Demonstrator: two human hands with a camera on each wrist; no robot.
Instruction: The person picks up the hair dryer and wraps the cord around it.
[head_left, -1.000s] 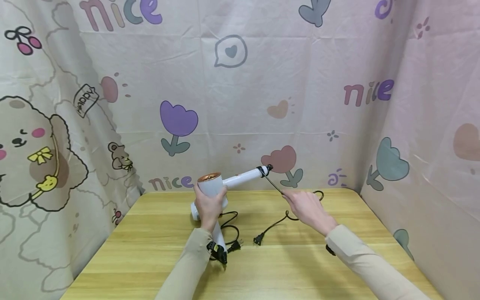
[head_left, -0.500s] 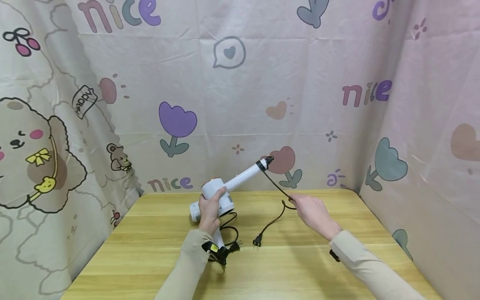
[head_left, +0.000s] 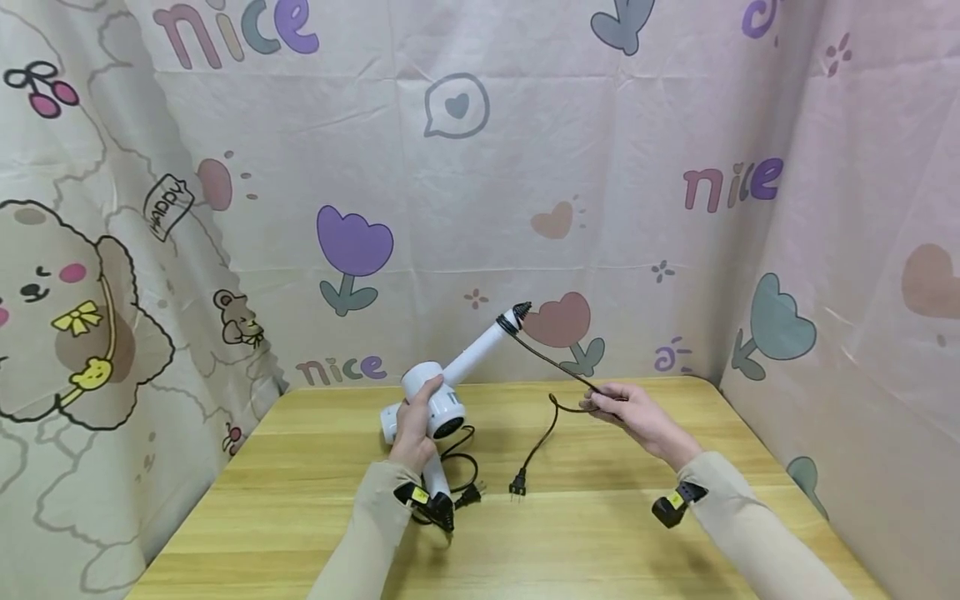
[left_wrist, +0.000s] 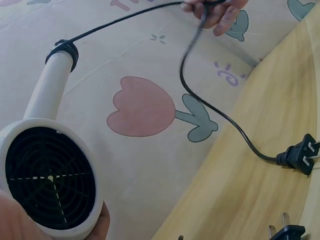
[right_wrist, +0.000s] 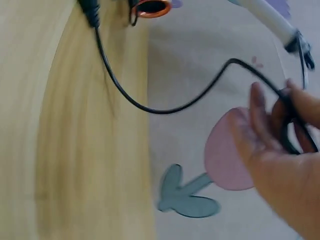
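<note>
My left hand [head_left: 414, 421] grips a white hair dryer [head_left: 472, 354] by its barrel, lifted over the table with the handle slanting up to the right. The dryer's round black intake grille [left_wrist: 50, 177] faces the left wrist camera. Black cord [head_left: 551, 360] is wound around the handle's end and runs taut to my right hand [head_left: 633, 417], which pinches it between thumb and fingers. From there the loose end drops to a two-pin plug [head_left: 517, 482] hanging low near the tabletop. In the right wrist view a loop of cord [right_wrist: 287, 132] lies within the fingers.
A second white hair dryer [head_left: 435, 475] lies on the wooden table [head_left: 300, 483] behind and below my left hand, its cord [head_left: 474, 458] looped beside it and its plug [head_left: 468, 495] to the right. A printed curtain [head_left: 480, 200] stands along the back and sides.
The held dryer has tilted, its handle rising more steeply and its grille turning into view. My right hand has drawn slightly right and turned over, keeping hold of the cord.
</note>
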